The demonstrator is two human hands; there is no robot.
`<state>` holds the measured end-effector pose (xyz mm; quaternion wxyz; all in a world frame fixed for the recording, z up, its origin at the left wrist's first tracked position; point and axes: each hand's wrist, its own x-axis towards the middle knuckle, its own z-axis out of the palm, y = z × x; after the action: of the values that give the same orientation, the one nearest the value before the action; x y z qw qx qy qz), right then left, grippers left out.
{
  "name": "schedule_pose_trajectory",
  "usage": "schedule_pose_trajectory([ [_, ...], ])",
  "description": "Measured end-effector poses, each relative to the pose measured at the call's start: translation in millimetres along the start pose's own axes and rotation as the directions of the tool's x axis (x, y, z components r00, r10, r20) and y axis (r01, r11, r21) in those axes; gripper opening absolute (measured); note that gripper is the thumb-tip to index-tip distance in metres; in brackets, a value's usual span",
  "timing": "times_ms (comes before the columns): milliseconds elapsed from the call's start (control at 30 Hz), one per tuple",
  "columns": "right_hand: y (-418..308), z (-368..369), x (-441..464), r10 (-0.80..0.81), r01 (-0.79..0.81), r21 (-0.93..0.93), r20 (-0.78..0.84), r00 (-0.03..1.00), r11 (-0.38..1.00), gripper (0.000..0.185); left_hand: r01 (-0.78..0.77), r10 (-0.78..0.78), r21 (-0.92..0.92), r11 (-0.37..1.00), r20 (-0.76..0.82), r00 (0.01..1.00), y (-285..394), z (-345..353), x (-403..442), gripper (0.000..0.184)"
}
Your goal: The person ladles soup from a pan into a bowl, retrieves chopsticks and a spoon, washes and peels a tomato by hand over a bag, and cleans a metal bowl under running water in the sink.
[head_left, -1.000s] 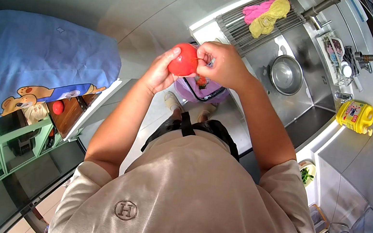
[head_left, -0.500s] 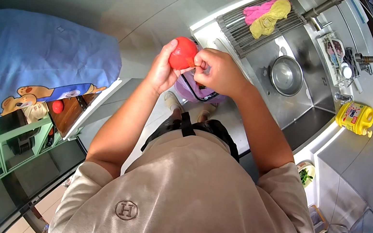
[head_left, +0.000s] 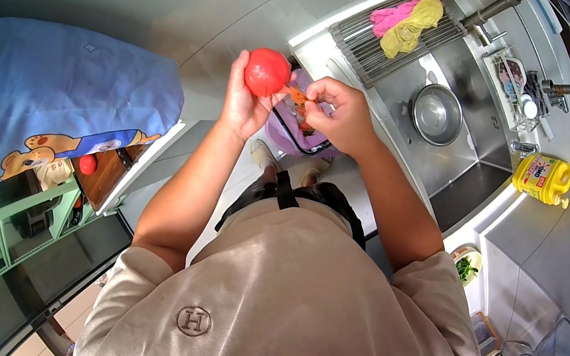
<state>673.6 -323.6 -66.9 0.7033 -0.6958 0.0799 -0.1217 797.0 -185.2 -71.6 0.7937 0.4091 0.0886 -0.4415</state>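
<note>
My left hand [head_left: 245,108] is wrapped around a smooth, glossy red tomato [head_left: 267,73]. The fingers of my right hand [head_left: 339,116] are closed in a pinch on a thin orange-red strip of tomato skin [head_left: 296,96], which stretches across from the tomato's lower right side. Beneath both hands is a purple bin [head_left: 279,131] with a dark handle and some scraps inside, partly covered by my hands.
At right, a steel bowl [head_left: 438,115] stands in the sink [head_left: 461,172]. Pink and yellow cloths [head_left: 411,28] lie on a drying rack. A yellow bottle [head_left: 544,180] is by the sink. Another red tomato [head_left: 87,164] sits on a wooden board at left.
My right hand has drawn away from the tomato to the right, pulling a strip of skin into view. My left hand and the tomato have shifted slightly left and up.
</note>
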Motion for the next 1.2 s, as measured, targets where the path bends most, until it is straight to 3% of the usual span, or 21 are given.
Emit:
schedule_pose_trajectory([
  [200, -1, 2, -3, 0.137, -0.128, 0.300, -0.009, 0.990, 0.945, 0.007, -0.115, 0.114, -0.004, 0.993, -0.038, 0.993, -4, -5, 3, 0.051],
  [367, -10, -2, 3, 0.241, -0.242, 0.404, 0.053, 0.969, 0.882, 0.006, -0.258, 0.264, 0.088, 0.962, -0.066, 0.962, -12, -5, 6, 0.046],
  [467, -10, 1, 5, 0.254, -0.196, 0.591, -0.016, 0.967, 0.782, 0.007, -0.339, 0.355, 0.212, 0.917, -0.046, 0.934, -14, -3, 6, 0.044],
  [567, -13, 3, 8, 0.230, -0.151, 0.621, -0.048, 0.972, 0.769, 0.007, -0.386, 0.432, 0.322, 0.864, -0.082, 0.898, -15, -8, 8, 0.046],
  [767, 7, 2, 9, 0.169, 0.008, 0.524, -0.289, 0.942, 0.852, 0.005, -0.357, 0.496, 0.471, 0.807, -0.210, 0.843, -15, -33, 15, 0.048],
  [867, 17, 7, 8, 0.121, -0.006, 0.334, -0.325, 0.938, 0.943, 0.008, -0.323, 0.462, 0.450, 0.833, -0.243, 0.853, -16, -35, 15, 0.049],
  [933, 41, 11, 6, 0.123, -0.122, 0.022, -0.258, 0.958, 0.992, 0.010, -0.289, 0.398, 0.380, 0.879, -0.248, 0.883, -16, -32, 14, 0.047],
  [1000, 67, 16, 4, 0.143, -0.180, -0.232, -0.169, 0.975, 0.956, 0.016, -0.239, 0.313, 0.293, 0.926, -0.241, 0.918, -16, -27, 10, 0.045],
  [1100, 77, 18, -1, -0.023, -0.079, -0.532, -0.183, 0.983, 0.843, 0.014, -0.130, 0.157, 0.189, 0.973, -0.134, 0.978, -12, -20, 2, 0.045],
  [1200, 45, 27, 5, -0.121, 0.028, -0.366, -0.235, 0.964, 0.930, 0.015, -0.111, 0.130, 0.116, 0.987, -0.171, 0.977, -14, -7, -4, 0.047],
])
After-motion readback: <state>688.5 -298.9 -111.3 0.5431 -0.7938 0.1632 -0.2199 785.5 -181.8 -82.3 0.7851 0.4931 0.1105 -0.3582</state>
